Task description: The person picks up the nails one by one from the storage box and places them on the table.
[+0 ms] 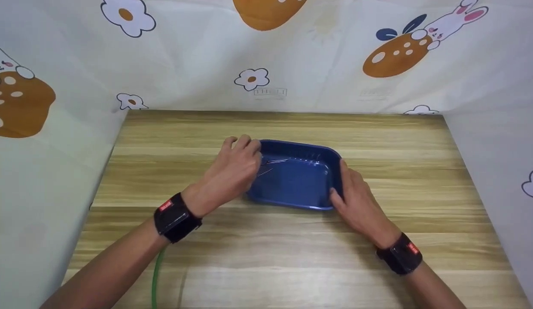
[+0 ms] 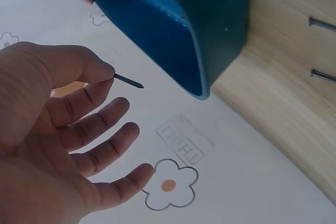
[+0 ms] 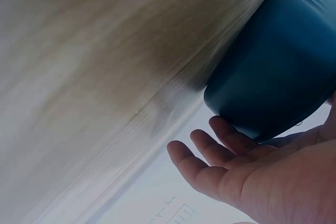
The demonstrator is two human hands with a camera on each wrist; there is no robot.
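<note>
My left hand is over the left end of a blue tray. In the left wrist view, its thumb and index finger pinch a dark nail with the point sticking out; the other fingers are spread. A few thin nails lie inside the tray near its left side, partly hidden by the hand. My right hand grips the tray's right end, thumb over the rim and fingers along the outer wall. The tray's outer wall shows in the right wrist view, with fingertips against it.
Three dark nails lie in a spaced row on the wooden table, seen in the left wrist view. A green cord runs by the left forearm. A printed cloth surrounds the back and sides of the table.
</note>
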